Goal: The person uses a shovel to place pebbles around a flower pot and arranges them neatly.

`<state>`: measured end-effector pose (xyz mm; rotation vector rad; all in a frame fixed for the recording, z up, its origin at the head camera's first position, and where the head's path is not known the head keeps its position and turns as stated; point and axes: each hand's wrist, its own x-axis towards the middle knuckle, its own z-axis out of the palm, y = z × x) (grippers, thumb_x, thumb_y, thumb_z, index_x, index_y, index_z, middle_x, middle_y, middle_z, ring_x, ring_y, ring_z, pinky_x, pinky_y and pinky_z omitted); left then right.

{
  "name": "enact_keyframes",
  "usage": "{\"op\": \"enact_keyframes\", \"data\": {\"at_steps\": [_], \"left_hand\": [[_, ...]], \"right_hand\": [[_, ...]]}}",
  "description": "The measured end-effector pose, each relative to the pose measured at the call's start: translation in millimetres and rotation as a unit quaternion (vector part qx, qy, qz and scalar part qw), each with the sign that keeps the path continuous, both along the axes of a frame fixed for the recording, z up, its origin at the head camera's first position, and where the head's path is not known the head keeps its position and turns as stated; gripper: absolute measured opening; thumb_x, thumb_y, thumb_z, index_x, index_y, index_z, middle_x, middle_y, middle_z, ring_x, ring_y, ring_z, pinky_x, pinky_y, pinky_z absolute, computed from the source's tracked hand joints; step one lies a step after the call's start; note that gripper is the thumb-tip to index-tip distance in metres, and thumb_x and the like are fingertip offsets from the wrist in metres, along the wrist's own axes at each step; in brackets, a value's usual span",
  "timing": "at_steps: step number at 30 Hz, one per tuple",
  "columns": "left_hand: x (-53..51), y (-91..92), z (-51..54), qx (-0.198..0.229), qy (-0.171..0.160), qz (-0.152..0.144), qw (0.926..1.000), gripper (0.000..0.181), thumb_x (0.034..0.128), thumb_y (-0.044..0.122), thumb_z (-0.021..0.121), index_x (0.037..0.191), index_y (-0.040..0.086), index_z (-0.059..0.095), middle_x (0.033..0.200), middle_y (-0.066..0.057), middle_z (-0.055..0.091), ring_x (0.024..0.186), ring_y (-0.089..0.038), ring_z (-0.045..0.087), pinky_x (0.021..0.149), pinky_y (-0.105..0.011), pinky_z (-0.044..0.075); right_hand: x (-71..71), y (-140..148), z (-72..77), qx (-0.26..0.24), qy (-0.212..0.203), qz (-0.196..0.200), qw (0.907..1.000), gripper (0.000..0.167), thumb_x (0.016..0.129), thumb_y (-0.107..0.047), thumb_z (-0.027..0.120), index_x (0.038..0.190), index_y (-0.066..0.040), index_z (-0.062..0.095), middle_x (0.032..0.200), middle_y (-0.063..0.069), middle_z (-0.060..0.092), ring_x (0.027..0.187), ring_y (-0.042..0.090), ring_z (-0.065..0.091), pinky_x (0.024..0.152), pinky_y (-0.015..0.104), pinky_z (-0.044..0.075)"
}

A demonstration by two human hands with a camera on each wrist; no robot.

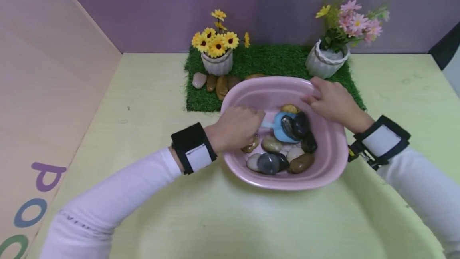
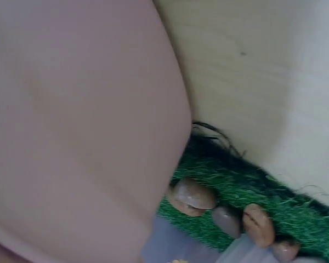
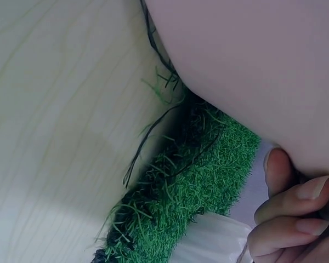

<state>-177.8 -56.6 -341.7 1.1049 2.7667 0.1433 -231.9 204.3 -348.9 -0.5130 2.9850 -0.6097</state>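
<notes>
A pink basin (image 1: 287, 184) with several smooth stones (image 1: 271, 144) in it fills the middle of the head view. My left hand (image 1: 237, 127) reaches over its left side and grips the handle of a small blue shovel (image 1: 277, 133). Two dark stones (image 1: 301, 124) lie on the shovel's blade. At the far right of the basin, my right hand (image 1: 334, 101) holds the rim; its curled fingers (image 3: 288, 233) show against the wall in the right wrist view. In the left wrist view the basin's outer wall (image 2: 88, 126) hides the left hand's grip.
Behind the basin lies a green turf mat (image 1: 276, 59) bearing a pot of yellow flowers (image 1: 217, 63), a pot of pink flowers (image 1: 325, 61) and a row of stones (image 1: 222, 86). Purple (image 1: 154, 15) and beige panels (image 1: 46, 71) border the pale wooden table (image 1: 215, 227).
</notes>
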Motion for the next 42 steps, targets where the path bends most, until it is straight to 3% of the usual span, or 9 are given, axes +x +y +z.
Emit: {"op": "enact_keyframes", "data": {"at_steps": [4,7,9,11,15,18,42], "left_hand": [[6.6,6.4,2.0,-0.024,0.043,0.042,0.9979,0.026,0.0893,0.020,0.068,0.113,0.011,0.064,0.095,-0.005,0.070,0.085,-0.022,0.065,0.081,-0.038,0.050],[13.8,11.2,1.4,-0.057,0.099,0.062,0.9915,0.028,0.0891,0.021,0.065,0.117,0.014,0.065,0.097,-0.006,0.072,0.087,-0.024,0.067,0.083,-0.038,0.049],[16.6,13.4,1.4,-0.079,0.119,0.071,0.9872,0.033,0.0881,0.023,0.065,0.120,0.013,0.064,0.097,-0.008,0.072,0.086,-0.025,0.067,0.082,-0.039,0.050],[16.3,14.4,2.5,-0.089,0.108,0.078,0.9870,0.030,0.0881,0.022,0.064,0.116,0.011,0.064,0.091,-0.008,0.070,0.081,-0.024,0.066,0.077,-0.038,0.052],[10.1,13.0,5.9,-0.091,0.030,0.079,0.9923,0.022,0.0888,0.019,0.063,0.107,0.006,0.062,0.086,-0.006,0.064,0.076,-0.021,0.062,0.078,-0.037,0.050],[7.4,10.4,6.1,-0.077,-0.001,0.072,0.9944,0.018,0.0901,0.019,0.063,0.103,0.006,0.061,0.084,-0.004,0.061,0.075,-0.020,0.059,0.079,-0.037,0.049],[4.6,8.3,8.1,-0.044,-0.029,0.082,0.9952,0.013,0.0917,0.019,0.063,0.102,0.012,0.062,0.084,0.000,0.061,0.076,-0.018,0.056,0.080,-0.033,0.042]], "right_hand": [[0.3,0,0.6,0.000,-0.005,0.003,1.0000,0.025,0.096,-0.027,0.058,0.088,-0.007,0.046,0.064,0.008,0.044,0.059,0.026,0.052,0.051,0.034,0.038],[0.8,0,0.9,0.002,-0.010,0.002,0.9999,0.025,0.096,-0.027,0.058,0.088,-0.007,0.046,0.065,0.008,0.044,0.059,0.025,0.052,0.051,0.034,0.038],[0.8,0,1.1,0.001,-0.010,0.001,0.9999,0.025,0.096,-0.027,0.058,0.088,-0.007,0.046,0.065,0.008,0.044,0.059,0.026,0.052,0.051,0.034,0.038],[0.5,0,1.4,0.000,-0.009,0.002,1.0000,0.025,0.096,-0.027,0.058,0.088,-0.007,0.046,0.065,0.008,0.044,0.060,0.025,0.052,0.051,0.034,0.038],[-0.1,-1,1.4,-0.001,-0.007,0.002,1.0000,0.025,0.096,-0.027,0.059,0.088,-0.007,0.047,0.065,0.008,0.045,0.060,0.025,0.053,0.052,0.034,0.039],[-0.2,-1,1.7,-0.001,-0.009,0.003,1.0000,0.025,0.096,-0.027,0.059,0.088,-0.007,0.047,0.065,0.008,0.046,0.059,0.025,0.053,0.051,0.033,0.039],[-0.2,0,2.1,0.000,-0.007,0.000,1.0000,0.025,0.096,-0.027,0.059,0.088,-0.006,0.047,0.066,0.009,0.047,0.062,0.027,0.053,0.054,0.034,0.039]]}}
